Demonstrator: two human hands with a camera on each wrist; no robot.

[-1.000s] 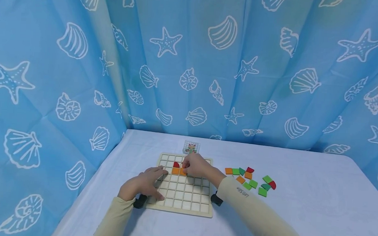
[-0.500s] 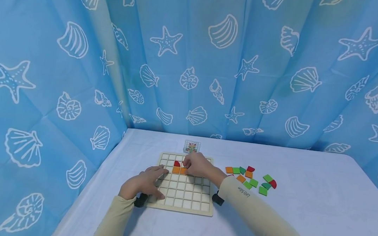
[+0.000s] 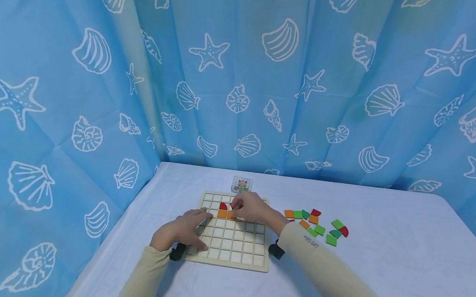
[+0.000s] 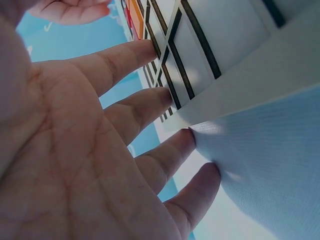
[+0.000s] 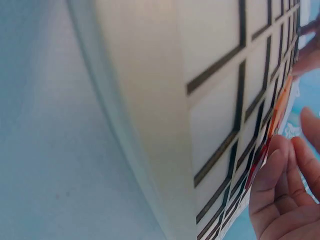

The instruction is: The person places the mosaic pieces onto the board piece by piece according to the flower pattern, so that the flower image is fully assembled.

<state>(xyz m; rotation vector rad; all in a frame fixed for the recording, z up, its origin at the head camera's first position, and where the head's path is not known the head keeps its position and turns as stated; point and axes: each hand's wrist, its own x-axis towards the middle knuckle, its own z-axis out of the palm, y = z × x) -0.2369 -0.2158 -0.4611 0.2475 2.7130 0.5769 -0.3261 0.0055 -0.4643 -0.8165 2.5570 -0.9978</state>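
Cream-coloured square gridded board (image 3: 226, 266) on the white-covered counter (image 3: 376, 269): no clear shift from the earlier head views; red quarter-circle tile (image 3: 223, 206) and flat orange square tiles (image 3: 222, 214) sit in cells, so placement of the neighbouring red piece (image 5: 257, 166) is probably unfinished. Right hand (image 3: 252, 208): thumb and fingertips apparently pinching that partly hidden piece; left hand (image 3: 181, 231): fingers spread, touching the board's left side.

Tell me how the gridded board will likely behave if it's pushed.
The gridded board looks stiff, given its straight edges, so it would probably move as one piece. Lying flat on the white cloth, it seems likelier to slide than tip. The left hand, spread over its left edge, might hinder a push.
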